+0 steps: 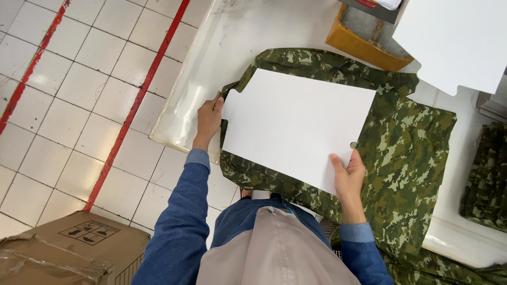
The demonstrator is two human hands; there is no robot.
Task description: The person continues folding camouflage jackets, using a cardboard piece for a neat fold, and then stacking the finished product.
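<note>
White board (296,126) on camo shirt (406,158) — L hand (209,119), R hand (347,177) gripping edges.

White square floor tiles (79,79) cover the left side, crossed by two red painted lines (140,100). A white worktable (211,53) under clear plastic sheeting fills the right, and a brown cardboard box (68,248) sits bottom left.

Table: white worktop (253,31), plastic-covered.
Centre: camouflage garment (406,153).
Three o'clock: second camouflage garment (488,174).
Twelve o'clock: yellow tray (364,47).
</note>
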